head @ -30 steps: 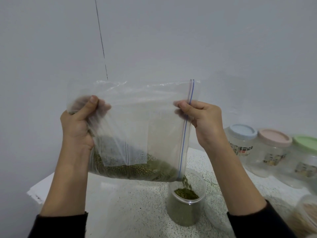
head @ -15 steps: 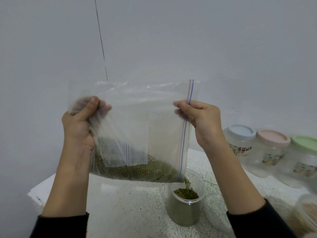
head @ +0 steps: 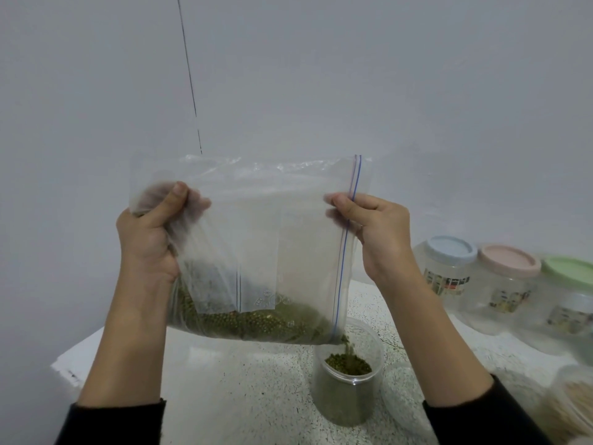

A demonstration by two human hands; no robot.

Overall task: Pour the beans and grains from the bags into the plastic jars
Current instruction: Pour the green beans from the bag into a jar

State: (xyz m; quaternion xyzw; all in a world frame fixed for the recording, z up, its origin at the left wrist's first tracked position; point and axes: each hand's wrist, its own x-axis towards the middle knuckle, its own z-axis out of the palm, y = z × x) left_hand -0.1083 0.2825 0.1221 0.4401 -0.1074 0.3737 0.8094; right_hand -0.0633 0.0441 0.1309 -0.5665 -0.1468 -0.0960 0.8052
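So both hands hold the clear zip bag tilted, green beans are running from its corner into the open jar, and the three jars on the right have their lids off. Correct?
Not quite. In the head view the three jars on the right have their lids on. Otherwise yes: left hand and right hand hold the bag, and green beans run into the open jar.

thin clear plastic bag (head: pixel 288 239) — slightly glossy, creased, clear smooth plastic jar (head: pixel 348 393), speckled matt stone-like tabletop (head: pixel 240 396)
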